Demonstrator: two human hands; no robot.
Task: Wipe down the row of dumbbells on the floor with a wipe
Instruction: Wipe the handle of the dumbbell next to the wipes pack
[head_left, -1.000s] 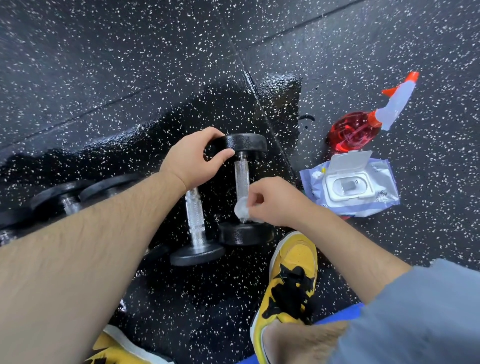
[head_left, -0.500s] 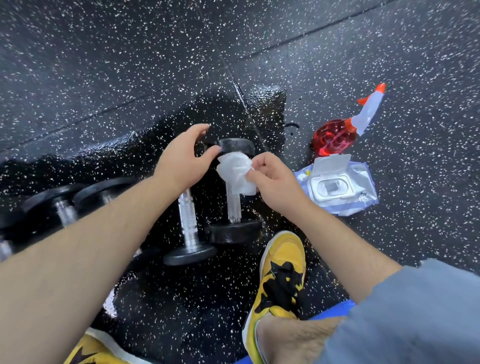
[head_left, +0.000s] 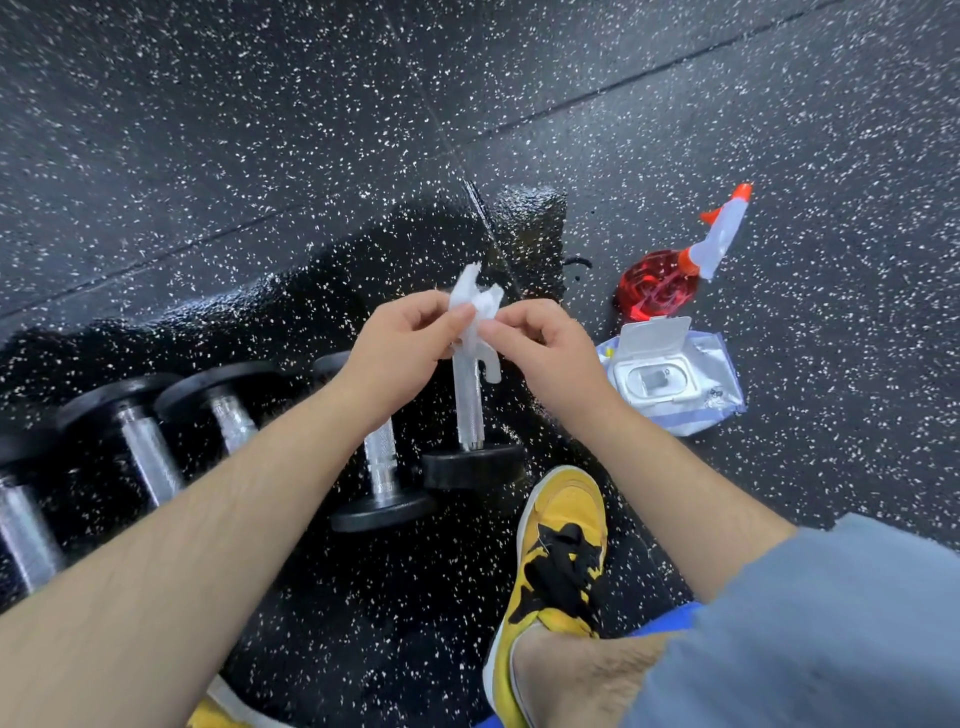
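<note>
A row of black dumbbells with chrome handles lies on the wet, speckled floor. The rightmost dumbbell (head_left: 470, 415) sits below my hands, its far head hidden behind them. Left of it lies a second dumbbell (head_left: 382, 467), then further dumbbells (head_left: 150, 462) run to the left edge. Both hands are raised above the rightmost dumbbell and pinch a crumpled white wipe (head_left: 475, 312) between them. My left hand (head_left: 400, 348) holds its left side, my right hand (head_left: 540, 348) its right side. Neither hand touches a dumbbell.
An open pack of wipes (head_left: 670, 374) lies on the floor to the right, a red spray bottle (head_left: 670, 275) on its side just beyond it. My yellow-and-black shoe (head_left: 563, 561) stands close to the near end of the rightmost dumbbell. A wet patch (head_left: 322, 291) darkens the floor.
My left hand has let go of the far head of the rightmost dumbbell and taken hold of the wipe. My right hand has lifted the wipe off the dumbbell.
</note>
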